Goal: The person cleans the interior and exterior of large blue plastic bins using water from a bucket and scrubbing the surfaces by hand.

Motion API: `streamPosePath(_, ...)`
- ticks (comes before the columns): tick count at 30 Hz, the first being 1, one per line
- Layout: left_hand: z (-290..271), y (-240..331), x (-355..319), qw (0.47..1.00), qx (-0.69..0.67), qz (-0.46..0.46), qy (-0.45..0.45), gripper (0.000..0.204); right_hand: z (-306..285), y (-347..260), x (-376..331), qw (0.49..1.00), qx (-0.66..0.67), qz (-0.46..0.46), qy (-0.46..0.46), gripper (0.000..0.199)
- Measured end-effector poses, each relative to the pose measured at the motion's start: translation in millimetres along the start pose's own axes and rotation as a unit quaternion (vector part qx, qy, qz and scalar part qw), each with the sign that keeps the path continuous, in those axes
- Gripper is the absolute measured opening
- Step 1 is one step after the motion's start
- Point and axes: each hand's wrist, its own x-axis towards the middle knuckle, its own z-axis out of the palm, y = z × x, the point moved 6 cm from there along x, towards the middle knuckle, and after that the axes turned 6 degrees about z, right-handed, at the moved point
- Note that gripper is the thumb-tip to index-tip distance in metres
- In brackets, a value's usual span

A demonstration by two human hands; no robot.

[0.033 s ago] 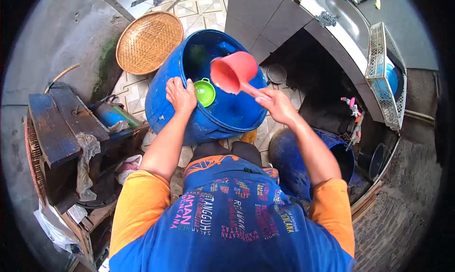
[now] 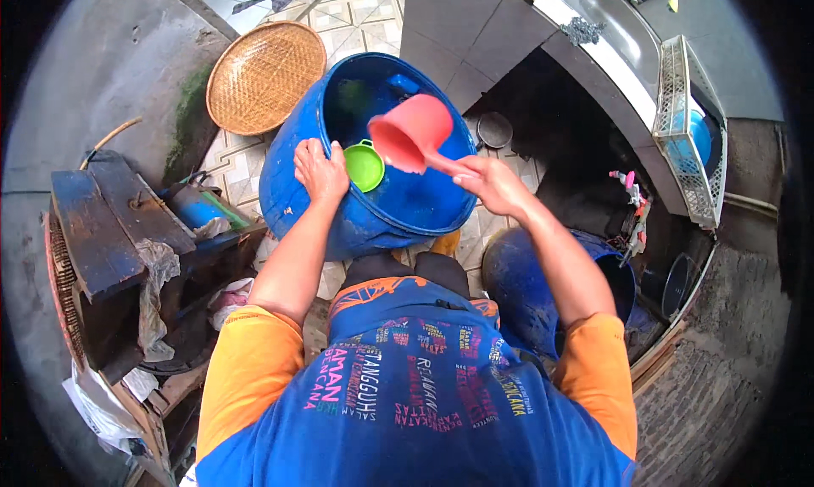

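A large blue plastic barrel (image 2: pixel 292 177) stands in front of me, its wide mouth facing up. My left hand (image 2: pixel 323 175) grips its left rim, thumb toward the inside and fingers over the outer side. Just inside the rim by that thumb is a small lime-green bowl (image 2: pixel 366 166) with a little loop handle; whether the thumb touches it I cannot tell. My right hand (image 2: pixel 496 184) is closed round the handle of a red plastic water dipper (image 2: pixel 417 131), held tilted above the barrel's mouth, its opening toward the left. A blue object (image 2: pixel 403 84) lies at the barrel's far inner side.
Beyond the barrel a round woven bamboo tray (image 2: pixel 266 78) leans at the left. A second blue barrel (image 2: pixel 543 288) lies by my right leg. Dark wooden boards (image 2: pixel 102 224) stand at the left. At the right are a counter with a sink (image 2: pixel 623 29) and a white plastic basket (image 2: pixel 676 122).
The red dipper has shifted slightly left and down over the barrel, along with my right hand. My left hand stays on the rim.
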Motion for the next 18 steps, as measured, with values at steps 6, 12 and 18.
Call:
streamPosePath(6,-2.9,-7.9,2.9,1.000,0.008,0.001,-0.011,0.038,23.1,25.6,-3.2,0.874,-0.455,-0.025,-0.167,0.017)
streamPosePath(12,-0.2,3.3,3.7,1.000,0.008,0.007,-0.020,0.039,-24.2,37.5,-43.3,0.902,-0.418,-0.024,0.109,0.012)
streamPosePath(18,6.2,1.1,2.1,0.999,0.001,0.044,-0.012,0.038,-66.7,57.5,-96.6,0.926,-0.023,0.023,0.375,0.035)
